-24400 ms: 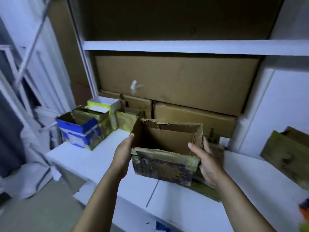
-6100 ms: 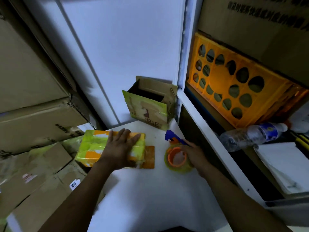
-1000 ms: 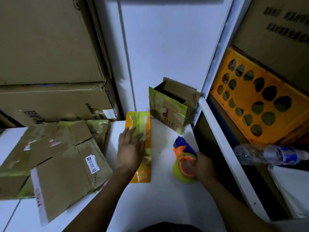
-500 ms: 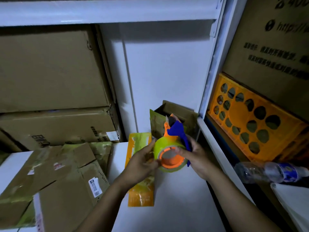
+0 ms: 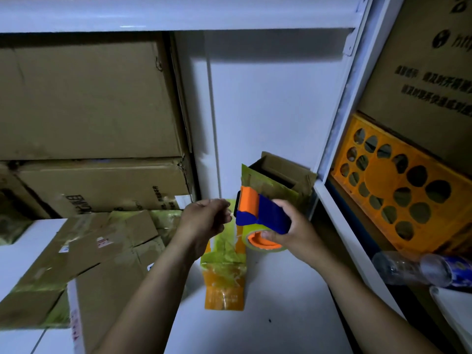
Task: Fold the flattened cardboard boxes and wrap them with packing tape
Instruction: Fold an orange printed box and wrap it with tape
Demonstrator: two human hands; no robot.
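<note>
Storage shelving, dim light. Big cartons (image 5: 89,98) stacked at back left, orange crate (image 5: 398,195) in the bay to the right. White surface (image 5: 268,328) below.

Flat pile (image 5: 102,251) of cardboard covers the surface's left side, unfolded and no fresh tape that I can see. Open box (image 5: 278,180) stands at the back right corner, looks assembled with tape on its walls. Folded box (image 5: 224,272), orange and yellow, lies flat mid-surface, partly under the hands.

Progress, my read: one box up, one folded and about to be wrapped, and the pile is left. Early to mid.

Right hand (image 5: 298,233) wraps the dispenser (image 5: 263,213) by its blue handle, held up over the folded box's far end. Left hand (image 5: 204,221) has its fingers curled right at the dispenser's orange roller. It's probably after the tape end, but can't tell if it's pinching anything.
</note>
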